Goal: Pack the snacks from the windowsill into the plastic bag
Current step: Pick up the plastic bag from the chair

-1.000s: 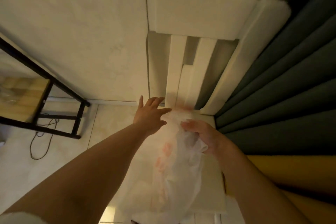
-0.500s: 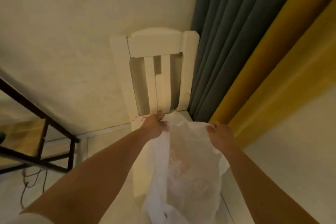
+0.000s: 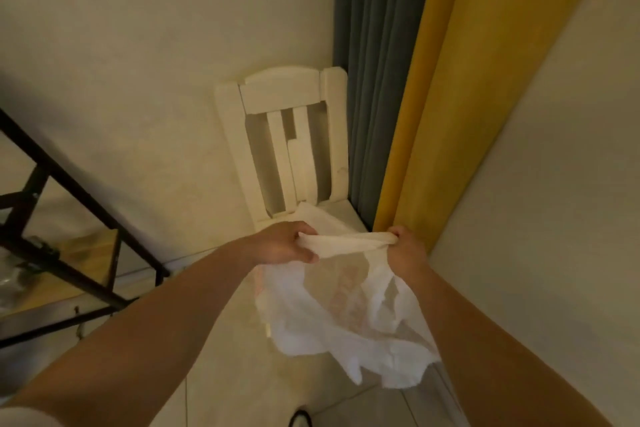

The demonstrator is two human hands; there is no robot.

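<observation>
White chair (image 3: 332,135) | plastic bag (image 3: 346,315) hangs, rim horizontal | left hand (image 3: 287,243), right hand (image 3: 407,248) gripping

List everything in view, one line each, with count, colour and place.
bag: 1, white see-through plastic with faint red print, hanging over the chair seat, its top edge stretched between both hands
chair: 1, cream, against the wall, centre
curtain: 1, grey-blue, just right of the chair
yellow curtain: 1, right of the grey-blue one
rack: 1, black frame with wooden shelf, at left; blurry items on it
wall: cream, behind the chair
floor: pale tile, bottom
snacks, windowsill: none in view
left hand: 1, grip shut on the bag's edge
right hand: 1, grip shut on the bag's edge
</observation>
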